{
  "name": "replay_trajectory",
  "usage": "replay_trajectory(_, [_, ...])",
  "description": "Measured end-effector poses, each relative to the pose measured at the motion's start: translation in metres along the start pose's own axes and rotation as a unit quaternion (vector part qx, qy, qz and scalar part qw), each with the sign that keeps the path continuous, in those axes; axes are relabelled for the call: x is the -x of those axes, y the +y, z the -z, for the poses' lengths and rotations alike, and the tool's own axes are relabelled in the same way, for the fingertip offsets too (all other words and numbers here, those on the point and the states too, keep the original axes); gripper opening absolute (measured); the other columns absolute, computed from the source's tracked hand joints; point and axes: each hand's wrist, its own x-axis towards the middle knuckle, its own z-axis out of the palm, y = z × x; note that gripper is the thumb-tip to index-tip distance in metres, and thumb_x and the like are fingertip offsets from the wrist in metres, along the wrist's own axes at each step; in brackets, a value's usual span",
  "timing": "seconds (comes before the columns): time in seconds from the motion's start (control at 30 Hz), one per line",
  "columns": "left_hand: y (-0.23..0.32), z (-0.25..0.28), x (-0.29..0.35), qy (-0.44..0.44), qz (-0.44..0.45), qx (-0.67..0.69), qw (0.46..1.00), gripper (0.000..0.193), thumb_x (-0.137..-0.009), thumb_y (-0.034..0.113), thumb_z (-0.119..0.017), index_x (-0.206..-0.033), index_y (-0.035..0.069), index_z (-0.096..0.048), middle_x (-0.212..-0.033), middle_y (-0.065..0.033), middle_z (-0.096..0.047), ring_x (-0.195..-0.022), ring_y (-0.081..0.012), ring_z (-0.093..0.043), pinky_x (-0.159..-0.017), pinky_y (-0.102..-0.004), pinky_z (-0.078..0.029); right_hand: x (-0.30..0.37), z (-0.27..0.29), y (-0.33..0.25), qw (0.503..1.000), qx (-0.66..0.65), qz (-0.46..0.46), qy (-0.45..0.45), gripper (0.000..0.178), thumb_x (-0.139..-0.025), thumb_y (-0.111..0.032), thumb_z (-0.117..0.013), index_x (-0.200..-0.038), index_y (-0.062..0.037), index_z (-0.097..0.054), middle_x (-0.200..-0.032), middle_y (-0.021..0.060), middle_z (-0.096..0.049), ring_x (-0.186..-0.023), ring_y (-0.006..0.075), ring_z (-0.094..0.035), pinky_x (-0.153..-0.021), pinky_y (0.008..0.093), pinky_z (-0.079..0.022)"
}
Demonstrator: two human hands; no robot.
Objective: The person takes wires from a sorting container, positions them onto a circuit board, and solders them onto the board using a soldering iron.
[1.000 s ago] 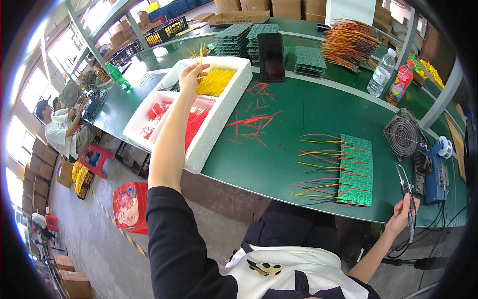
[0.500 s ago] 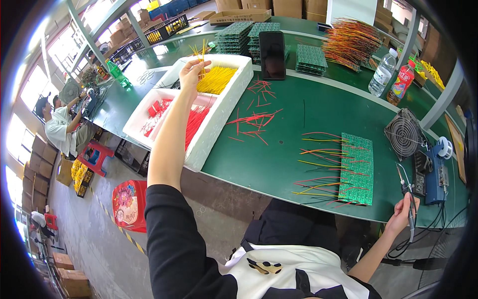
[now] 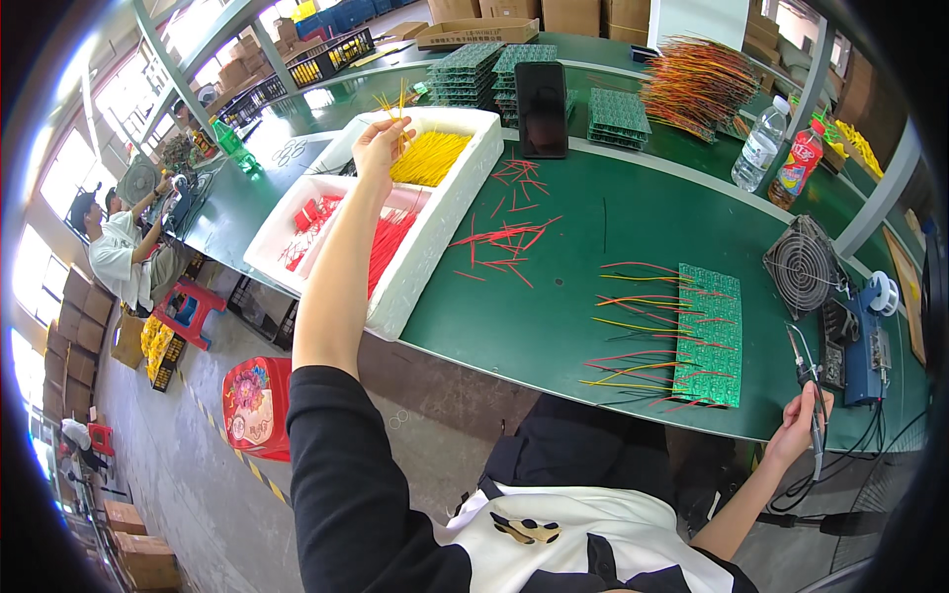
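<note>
Above the far part of a white foam box (image 3: 450,232), my left hand (image 3: 376,156) is closed on a few thin yellow wires (image 3: 398,99) that stick up past the fingertips. Just beside it in the box lies a pile of yellow wires (image 3: 432,158); red wires (image 3: 391,249) fill a nearer section. My right hand (image 3: 794,425) grips a soldering iron (image 3: 818,427) at the table's front right edge, its tip pointing up and away. Left of the iron lies a green circuit board panel (image 3: 708,336), with red, yellow and black wires reaching out from its left side.
Loose red wires (image 3: 509,240) are scattered mid-table. Behind them stand a black phone (image 3: 541,111), stacked boards (image 3: 617,119), a wire heap (image 3: 698,87) and two bottles (image 3: 760,145). A small fan (image 3: 799,264) and a blue soldering station (image 3: 867,346) sit at the right.
My left hand and the yellow wires in it have shifted very slightly. The right hand, the soldering iron and the board panel look unmoved.
</note>
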Motion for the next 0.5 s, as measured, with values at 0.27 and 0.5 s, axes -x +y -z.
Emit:
replay_trajectory(0.27, [0.003, 0.001, -0.001, 0.021, 0.0, -0.044, 0.999, 0.015, -0.083, 0.011, -0.061, -0.097, 0.006, -0.059, -0.1, -0.007, -0.066, -0.089, -0.0158, -0.063, -0.074, -0.0245, -0.045, -0.001, 0.0, 0.003, 1.0, 0.005, 0.001, -0.003, 0.015, -0.088, -0.013, -0.056, -0.079, -0.0075, -0.045, -0.052, -0.0022, -0.039, -0.042, 0.0018, -0.028, -0.038, 0.017, -0.019])
replay_trajectory(0.5, [0.009, -0.013, -0.008, 0.01, -0.133, -0.123, 0.983, 0.012, -0.087, 0.013, -0.055, -0.096, 0.006, -0.054, -0.074, -0.0038, -0.06, -0.059, -0.0128, -0.054, -0.059, -0.026, -0.043, 0.005, -0.003, -0.011, 0.998, 0.04, 0.009, 0.036, 0.016, -0.087, -0.014, -0.059, -0.081, -0.0078, -0.046, -0.055, -0.003, -0.039, -0.044, 0.0016, -0.032, -0.038, 0.0171, -0.019])
